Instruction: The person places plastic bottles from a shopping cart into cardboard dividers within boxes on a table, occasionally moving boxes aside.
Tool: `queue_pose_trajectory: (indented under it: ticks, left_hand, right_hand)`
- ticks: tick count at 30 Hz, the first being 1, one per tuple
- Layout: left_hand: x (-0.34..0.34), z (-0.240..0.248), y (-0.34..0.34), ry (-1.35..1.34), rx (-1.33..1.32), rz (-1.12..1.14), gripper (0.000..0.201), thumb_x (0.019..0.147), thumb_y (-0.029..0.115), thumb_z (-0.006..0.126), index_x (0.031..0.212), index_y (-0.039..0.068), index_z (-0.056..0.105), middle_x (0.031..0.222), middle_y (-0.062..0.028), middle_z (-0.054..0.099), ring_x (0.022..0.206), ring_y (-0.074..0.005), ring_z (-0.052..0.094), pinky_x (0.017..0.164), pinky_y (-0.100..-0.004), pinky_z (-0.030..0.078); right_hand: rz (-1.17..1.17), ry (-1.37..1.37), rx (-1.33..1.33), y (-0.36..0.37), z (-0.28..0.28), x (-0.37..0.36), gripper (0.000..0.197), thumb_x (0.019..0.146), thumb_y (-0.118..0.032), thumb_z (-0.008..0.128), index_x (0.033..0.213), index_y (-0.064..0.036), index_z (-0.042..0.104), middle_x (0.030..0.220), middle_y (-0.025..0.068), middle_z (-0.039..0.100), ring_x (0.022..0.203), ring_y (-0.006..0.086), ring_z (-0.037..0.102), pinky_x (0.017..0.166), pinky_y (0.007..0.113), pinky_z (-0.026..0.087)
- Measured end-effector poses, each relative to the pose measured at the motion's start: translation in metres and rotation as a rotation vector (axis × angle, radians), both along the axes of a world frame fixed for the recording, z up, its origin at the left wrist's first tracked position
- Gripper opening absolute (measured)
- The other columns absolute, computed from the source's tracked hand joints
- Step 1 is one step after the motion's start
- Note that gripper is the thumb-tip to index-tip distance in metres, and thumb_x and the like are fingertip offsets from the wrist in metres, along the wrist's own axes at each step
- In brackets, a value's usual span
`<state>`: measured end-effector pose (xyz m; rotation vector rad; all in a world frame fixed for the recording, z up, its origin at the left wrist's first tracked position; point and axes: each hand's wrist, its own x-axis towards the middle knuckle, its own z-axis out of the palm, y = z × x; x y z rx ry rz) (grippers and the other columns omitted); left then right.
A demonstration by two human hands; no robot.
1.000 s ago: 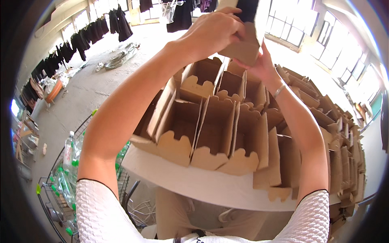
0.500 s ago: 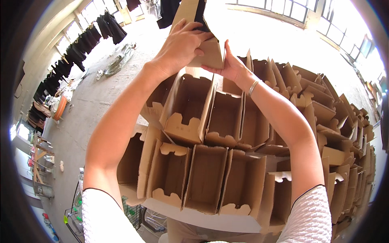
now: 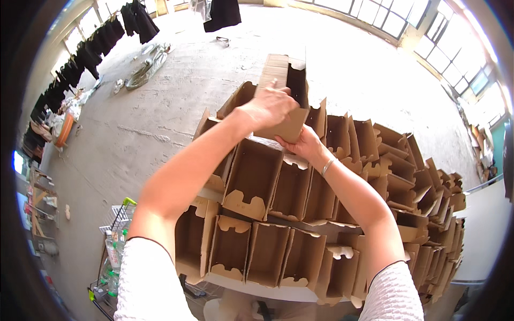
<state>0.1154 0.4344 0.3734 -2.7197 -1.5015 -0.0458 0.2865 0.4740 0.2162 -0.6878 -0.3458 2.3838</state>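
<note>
Both my hands are on a tall brown cardboard box [image 3: 272,70] at the far side of a packed group of open boxes. My left hand [image 3: 267,109] lies over its near left side, fingers curled at the rim and slightly blurred. From below right, my right hand [image 3: 303,144] grips the box's near bottom corner, some fingers hidden beneath. A metal bangle [image 3: 327,167] circles my right wrist. Just nearer stand open-topped cardboard boxes [image 3: 254,176] with notched end flaps, their insides bare.
Rows of similar boxes [image 3: 404,176] stretch right on a white-edged table [image 3: 257,288]. At lower left a wire cart [image 3: 115,216] carries plastic bottles [image 3: 112,251]. Dark garments [image 3: 88,56] hang on a line at far left. A crumpled plastic sheet [image 3: 147,69] lies on the concrete floor.
The held box has come down and nearer, among the far boxes, with both hands still on it. My view has shifted, showing more floor and the bottles at lower left.
</note>
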Motion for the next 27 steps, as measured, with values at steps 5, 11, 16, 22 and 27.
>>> queue_pose_trajectory:
  ticks: [5,11,16,22,27]
  left_hand:
    - [0.025,0.005,0.006,0.018,0.045,-0.055,0.016,0.091,0.012,0.059,0.097,0.012,0.074,0.104,-0.0051,0.074,0.121,-0.0207,0.062,0.125,-0.0596,0.024]
    - [0.0,-0.013,0.016,-0.159,-0.05,-0.07,0.021,0.092,0.016,0.065,0.11,0.011,0.075,0.115,-0.0062,0.073,0.121,-0.0213,0.061,0.125,-0.0534,0.026]
    - [-0.015,-0.027,0.02,-0.139,-0.109,0.002,0.022,0.092,0.018,0.068,0.111,0.01,0.074,0.117,-0.009,0.071,0.123,-0.0243,0.061,0.12,-0.0492,0.033]
    - [-0.024,-0.038,0.021,-0.114,-0.119,0.093,0.013,0.092,0.014,0.066,0.101,0.007,0.072,0.11,-0.0118,0.072,0.118,-0.028,0.064,0.114,-0.0512,0.038]
    - [-0.041,-0.05,0.01,-0.151,-0.108,0.131,0.012,0.095,0.011,0.063,0.098,0.002,0.071,0.099,-0.0153,0.072,0.11,-0.0301,0.066,0.117,-0.0542,0.035]
  right_hand:
    - [-0.128,-0.108,-0.028,0.0,-0.003,-0.003,0.034,0.11,-0.028,0.043,0.134,-0.0088,0.057,0.134,0.0104,0.063,0.123,0.0299,0.061,0.103,0.054,0.055]
    - [-0.095,-0.08,-0.165,0.003,-0.023,0.017,0.035,0.11,-0.033,0.041,0.132,-0.0105,0.057,0.131,0.0077,0.064,0.122,0.0285,0.062,0.101,0.053,0.056]
    - [-0.048,-0.257,-0.083,0.006,-0.013,0.005,0.033,0.111,-0.035,0.038,0.128,-0.0165,0.059,0.126,0.0054,0.065,0.117,0.0268,0.062,0.098,0.052,0.057]
    - [0.057,-0.595,-0.089,0.023,0.027,-0.015,0.033,0.106,-0.041,0.048,0.123,-0.016,0.06,0.121,0.0048,0.065,0.113,0.0235,0.06,0.098,0.051,0.055]
    - [0.094,-0.784,0.093,0.017,0.011,-0.017,0.035,0.101,-0.031,0.047,0.127,-0.0108,0.058,0.119,0.013,0.064,0.105,0.03,0.065,0.088,0.055,0.06]
